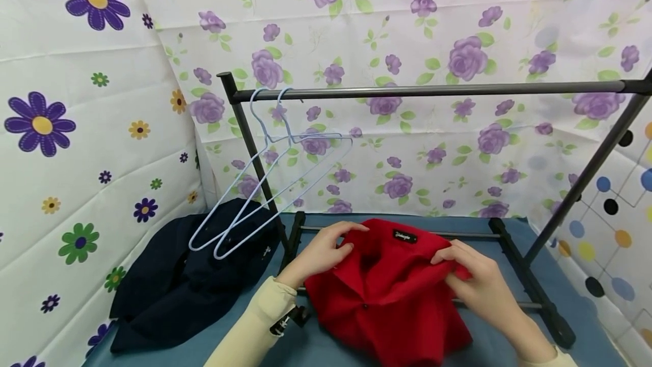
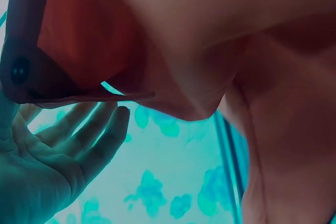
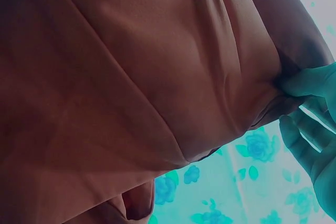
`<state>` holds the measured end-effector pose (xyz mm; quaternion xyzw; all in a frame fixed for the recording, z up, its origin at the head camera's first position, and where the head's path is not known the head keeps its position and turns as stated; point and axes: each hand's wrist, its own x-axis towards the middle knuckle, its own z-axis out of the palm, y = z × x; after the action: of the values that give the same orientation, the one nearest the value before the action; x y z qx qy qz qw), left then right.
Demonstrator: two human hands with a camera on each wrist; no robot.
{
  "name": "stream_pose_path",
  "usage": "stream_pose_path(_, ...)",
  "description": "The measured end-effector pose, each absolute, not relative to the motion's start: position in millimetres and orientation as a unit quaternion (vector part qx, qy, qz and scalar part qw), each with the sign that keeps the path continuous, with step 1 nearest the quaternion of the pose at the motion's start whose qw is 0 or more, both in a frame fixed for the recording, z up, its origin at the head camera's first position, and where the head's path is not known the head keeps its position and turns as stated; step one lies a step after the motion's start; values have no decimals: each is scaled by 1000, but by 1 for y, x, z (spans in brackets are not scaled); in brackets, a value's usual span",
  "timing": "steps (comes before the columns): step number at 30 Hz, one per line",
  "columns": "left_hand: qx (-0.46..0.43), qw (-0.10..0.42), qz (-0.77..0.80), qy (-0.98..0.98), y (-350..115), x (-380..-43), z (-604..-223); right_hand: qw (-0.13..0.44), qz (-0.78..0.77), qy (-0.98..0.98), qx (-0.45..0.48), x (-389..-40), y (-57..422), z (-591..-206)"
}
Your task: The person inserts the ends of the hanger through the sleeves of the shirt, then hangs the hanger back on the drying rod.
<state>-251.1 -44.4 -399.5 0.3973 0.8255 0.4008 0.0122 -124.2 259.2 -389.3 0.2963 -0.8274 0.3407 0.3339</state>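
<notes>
The red shirt (image 1: pixel 389 307) hung low before the black rack (image 1: pixel 407 92) in the head view, the left hand (image 1: pixel 326 247) and right hand (image 1: pixel 476 279) pinching opposite sides of its collar (image 1: pixel 384 230). The left wrist view showed fingers (image 2: pixel 111 136) reaching behind the shirt's edge; the right wrist view, a thumb (image 3: pixel 311 81) clamping it, and matched grips seemed best for keeping the collar open and level.

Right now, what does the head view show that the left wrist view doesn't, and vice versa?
Only the head view: the crumpled navy cloth garment, small black rectangular label, and bare right hand.
Only the left wrist view: the bare left hand from its palm side.
Both: the bright red cloth garment, left hand, and white flower-printed backdrop.
</notes>
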Motion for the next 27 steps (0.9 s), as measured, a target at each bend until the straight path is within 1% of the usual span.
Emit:
stream_pose_path(4,395,-21,405,824,-55,-248,-391,332,350,-824,296,-129,262,-392)
stream_pose_path(8,390,-43,409,824,-66,-244,-380,342,354,-822,285,-136,267,-397)
stream_pose_path(13,392,-51,395,829,-77,-236,-370,338,349,-827,281,-143,271,-402)
stream_pose_path(18,381,-48,393,835,-82,-227,-363,327,344,-838,268,-147,270,-405)
stream_pose_path(27,385,-68,442,807,-87,-219,-363,285,334,-869,230,-148,267,-403)
